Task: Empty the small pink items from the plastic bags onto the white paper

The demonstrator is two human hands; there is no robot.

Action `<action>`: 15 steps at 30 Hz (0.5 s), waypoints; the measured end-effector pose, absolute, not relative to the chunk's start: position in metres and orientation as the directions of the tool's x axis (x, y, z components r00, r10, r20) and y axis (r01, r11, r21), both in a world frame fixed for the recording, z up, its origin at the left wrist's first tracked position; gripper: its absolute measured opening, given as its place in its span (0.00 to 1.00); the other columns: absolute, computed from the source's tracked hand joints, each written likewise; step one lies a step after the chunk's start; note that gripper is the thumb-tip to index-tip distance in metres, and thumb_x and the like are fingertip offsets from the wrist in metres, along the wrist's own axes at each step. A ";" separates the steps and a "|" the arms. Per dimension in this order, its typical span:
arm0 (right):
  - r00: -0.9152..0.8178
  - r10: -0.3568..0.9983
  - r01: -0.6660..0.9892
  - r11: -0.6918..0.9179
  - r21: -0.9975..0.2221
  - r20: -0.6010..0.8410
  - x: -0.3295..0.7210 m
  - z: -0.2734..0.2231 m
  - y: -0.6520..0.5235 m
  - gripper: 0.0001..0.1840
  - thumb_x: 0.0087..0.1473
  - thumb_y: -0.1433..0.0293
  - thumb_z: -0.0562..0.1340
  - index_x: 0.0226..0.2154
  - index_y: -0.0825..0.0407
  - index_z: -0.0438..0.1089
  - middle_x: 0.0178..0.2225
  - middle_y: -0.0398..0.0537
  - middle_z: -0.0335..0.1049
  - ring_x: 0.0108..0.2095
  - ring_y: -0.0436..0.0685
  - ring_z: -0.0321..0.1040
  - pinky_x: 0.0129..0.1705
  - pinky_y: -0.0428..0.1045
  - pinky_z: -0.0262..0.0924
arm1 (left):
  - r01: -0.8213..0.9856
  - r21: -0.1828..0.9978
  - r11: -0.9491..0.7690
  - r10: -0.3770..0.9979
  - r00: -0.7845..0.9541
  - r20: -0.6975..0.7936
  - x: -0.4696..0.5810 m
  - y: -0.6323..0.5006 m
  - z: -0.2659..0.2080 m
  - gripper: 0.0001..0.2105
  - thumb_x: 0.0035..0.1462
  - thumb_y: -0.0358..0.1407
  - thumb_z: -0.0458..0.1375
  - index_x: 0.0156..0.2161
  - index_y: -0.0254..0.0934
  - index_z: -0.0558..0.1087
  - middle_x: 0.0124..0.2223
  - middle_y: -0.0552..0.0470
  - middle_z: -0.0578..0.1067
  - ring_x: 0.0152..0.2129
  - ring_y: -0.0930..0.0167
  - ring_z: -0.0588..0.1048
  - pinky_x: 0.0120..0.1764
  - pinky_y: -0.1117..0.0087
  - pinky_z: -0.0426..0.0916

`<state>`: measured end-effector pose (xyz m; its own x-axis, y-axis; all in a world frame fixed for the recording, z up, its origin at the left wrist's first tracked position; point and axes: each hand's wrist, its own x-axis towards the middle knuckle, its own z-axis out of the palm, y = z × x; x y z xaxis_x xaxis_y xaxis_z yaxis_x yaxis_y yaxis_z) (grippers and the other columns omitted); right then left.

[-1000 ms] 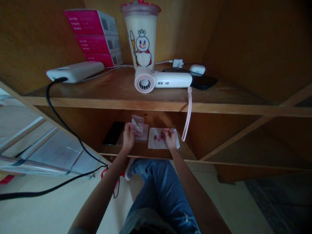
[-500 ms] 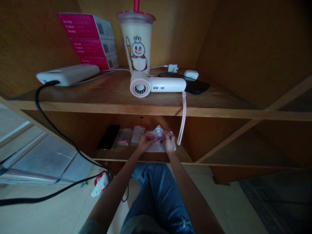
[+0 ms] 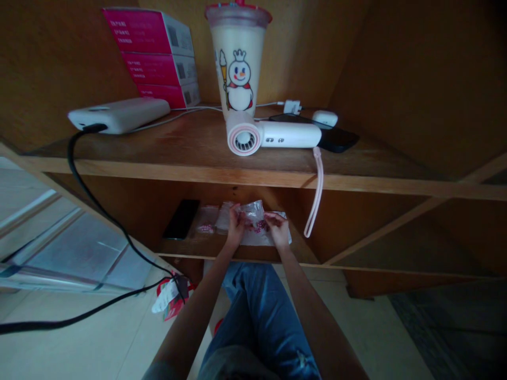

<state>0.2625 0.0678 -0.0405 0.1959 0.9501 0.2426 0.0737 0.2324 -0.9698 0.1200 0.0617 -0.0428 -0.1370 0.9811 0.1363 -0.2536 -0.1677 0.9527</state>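
On the lower shelf, my left hand (image 3: 236, 226) is closed on the left side of a small clear plastic bag (image 3: 254, 209). Across from it, my right hand (image 3: 279, 228) has its fingertips pinched together by the bag's right edge; what they grip is too small to make out. Dark pink bead-like pieces (image 3: 260, 227) show between the two hands, above a whitish sheet (image 3: 256, 240). Left of my hands lie a stack of clear bags (image 3: 224, 217), partly covered by my left fingers, and a clear bag with pink pieces (image 3: 206, 219).
A black phone (image 3: 181, 219) lies at the lower shelf's left. Above stand a drink cup (image 3: 239, 68), pink boxes (image 3: 148, 68), a power bank (image 3: 121, 115) and a white handheld fan (image 3: 291, 134), its pink strap (image 3: 315, 203) hanging down. A black cable (image 3: 101, 206) droops leftward.
The view has shifted slightly. My hands have drawn a little apart, the bag is held up and more spread out, and the pink pieces show more clearly between them.
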 end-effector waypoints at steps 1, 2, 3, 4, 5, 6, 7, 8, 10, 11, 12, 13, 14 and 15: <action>0.187 0.950 0.096 0.237 -0.967 0.252 0.263 -0.042 0.069 0.12 0.43 0.60 0.62 0.28 0.51 0.73 0.32 0.49 0.73 0.34 0.57 0.68 0.39 0.53 0.61 | -0.245 0.955 -0.169 0.981 -0.132 0.140 0.121 0.061 -0.042 0.21 0.55 0.44 0.52 0.51 0.43 0.52 0.30 0.57 0.64 0.19 0.78 0.69 0.21 0.75 0.69; 0.179 0.950 0.115 0.236 -0.965 0.254 0.263 -0.043 0.069 0.12 0.44 0.60 0.62 0.28 0.51 0.73 0.32 0.49 0.73 0.35 0.58 0.68 0.40 0.53 0.61 | -0.232 0.957 -0.173 0.981 -0.126 0.147 0.121 0.061 -0.042 0.22 0.55 0.44 0.52 0.52 0.43 0.51 0.31 0.57 0.64 0.19 0.78 0.68 0.21 0.75 0.69; 0.173 0.953 0.130 0.229 -0.965 0.249 0.263 -0.044 0.070 0.12 0.44 0.60 0.61 0.29 0.51 0.73 0.32 0.49 0.73 0.35 0.58 0.68 0.40 0.54 0.61 | -0.217 0.960 -0.178 0.981 -0.119 0.155 0.121 0.061 -0.042 0.22 0.55 0.43 0.52 0.52 0.43 0.51 0.31 0.56 0.64 0.19 0.78 0.68 0.21 0.75 0.69; 0.170 0.955 0.140 0.219 -0.966 0.241 0.263 -0.045 0.070 0.12 0.45 0.60 0.61 0.29 0.50 0.73 0.32 0.49 0.73 0.34 0.58 0.68 0.40 0.54 0.61 | -0.198 0.963 -0.182 0.980 -0.113 0.162 0.121 0.061 -0.042 0.22 0.54 0.43 0.53 0.52 0.43 0.51 0.32 0.56 0.64 0.20 0.78 0.68 0.21 0.74 0.69; 0.165 0.958 0.147 0.211 -0.966 0.234 0.262 -0.045 0.070 0.12 0.45 0.60 0.61 0.29 0.50 0.73 0.32 0.48 0.73 0.34 0.57 0.68 0.39 0.53 0.61 | -0.172 0.967 -0.187 0.980 -0.106 0.171 0.121 0.061 -0.042 0.22 0.53 0.42 0.53 0.52 0.42 0.53 0.33 0.55 0.65 0.20 0.78 0.68 0.22 0.74 0.69; 0.160 0.960 0.154 0.205 -0.966 0.230 0.262 -0.044 0.069 0.12 0.46 0.60 0.60 0.29 0.50 0.73 0.31 0.48 0.73 0.33 0.57 0.68 0.38 0.53 0.61 | -0.134 0.972 -0.195 0.978 -0.099 0.183 0.121 0.062 -0.043 0.20 0.53 0.41 0.54 0.50 0.41 0.56 0.35 0.54 0.65 0.21 0.78 0.68 0.22 0.74 0.69; 0.152 0.961 0.166 0.204 -0.965 0.230 0.261 -0.043 0.068 0.12 0.46 0.60 0.60 0.28 0.50 0.72 0.30 0.48 0.73 0.32 0.57 0.68 0.37 0.53 0.61 | -0.085 0.975 -0.207 0.975 -0.096 0.199 0.120 0.062 -0.043 0.18 0.52 0.41 0.55 0.47 0.40 0.60 0.36 0.53 0.66 0.22 0.77 0.68 0.23 0.74 0.69; 0.144 0.961 0.182 0.208 -0.961 0.236 0.260 -0.041 0.067 0.12 0.46 0.60 0.60 0.28 0.51 0.72 0.29 0.48 0.73 0.30 0.56 0.68 0.36 0.52 0.61 | -0.028 0.974 -0.224 0.971 -0.094 0.221 0.119 0.063 -0.043 0.15 0.51 0.40 0.56 0.43 0.38 0.64 0.36 0.52 0.67 0.23 0.77 0.68 0.25 0.73 0.69; 0.121 0.959 0.223 0.224 -0.949 0.255 0.258 -0.037 0.065 0.12 0.46 0.60 0.60 0.26 0.51 0.72 0.27 0.47 0.73 0.28 0.56 0.67 0.34 0.51 0.61 | 0.093 0.959 -0.270 0.957 -0.085 0.277 0.118 0.064 -0.042 0.09 0.49 0.39 0.57 0.35 0.37 0.69 0.36 0.51 0.69 0.28 0.74 0.69 0.31 0.71 0.68; 0.104 0.959 0.240 0.234 -0.942 0.264 0.257 -0.035 0.063 0.12 0.46 0.60 0.60 0.25 0.51 0.71 0.26 0.47 0.72 0.27 0.55 0.66 0.33 0.51 0.61 | 0.145 0.945 -0.294 0.948 -0.081 0.307 0.118 0.064 -0.041 0.08 0.49 0.39 0.58 0.33 0.37 0.71 0.35 0.50 0.69 0.30 0.72 0.69 0.35 0.70 0.68; 0.083 0.958 0.253 0.247 -0.935 0.276 0.256 -0.033 0.062 0.12 0.46 0.60 0.59 0.24 0.51 0.71 0.25 0.47 0.72 0.26 0.55 0.66 0.32 0.51 0.60 | 0.189 0.929 -0.317 0.939 -0.077 0.336 0.118 0.064 -0.040 0.07 0.49 0.38 0.58 0.31 0.37 0.72 0.34 0.50 0.70 0.33 0.70 0.69 0.38 0.68 0.66; 0.059 0.956 0.262 0.264 -0.928 0.288 0.255 -0.032 0.062 0.12 0.46 0.60 0.59 0.24 0.51 0.71 0.24 0.47 0.72 0.26 0.55 0.66 0.32 0.50 0.60 | 0.227 0.914 -0.337 0.930 -0.069 0.360 0.118 0.064 -0.039 0.06 0.49 0.38 0.58 0.30 0.37 0.72 0.33 0.51 0.71 0.35 0.69 0.69 0.42 0.67 0.65; 0.039 0.953 0.270 0.281 -0.921 0.302 0.255 -0.031 0.061 0.11 0.46 0.61 0.60 0.23 0.51 0.71 0.24 0.46 0.71 0.26 0.55 0.66 0.32 0.50 0.60 | 0.259 0.899 -0.353 0.923 -0.061 0.380 0.118 0.064 -0.038 0.06 0.49 0.38 0.58 0.29 0.38 0.72 0.32 0.51 0.72 0.36 0.69 0.69 0.44 0.66 0.63; 0.022 0.949 0.280 0.295 -0.914 0.313 0.255 -0.031 0.061 0.11 0.46 0.61 0.60 0.23 0.51 0.70 0.23 0.46 0.71 0.26 0.55 0.66 0.32 0.50 0.60 | 0.284 0.887 -0.364 0.918 -0.051 0.394 0.118 0.064 -0.037 0.06 0.50 0.38 0.57 0.29 0.38 0.73 0.32 0.51 0.72 0.36 0.69 0.68 0.46 0.65 0.61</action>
<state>0.2547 0.0612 -0.0313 0.0223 0.9494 0.3133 0.2799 0.2949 -0.9136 0.1178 0.0642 -0.0369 -0.0508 0.9179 0.3935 0.2841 -0.3644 0.8868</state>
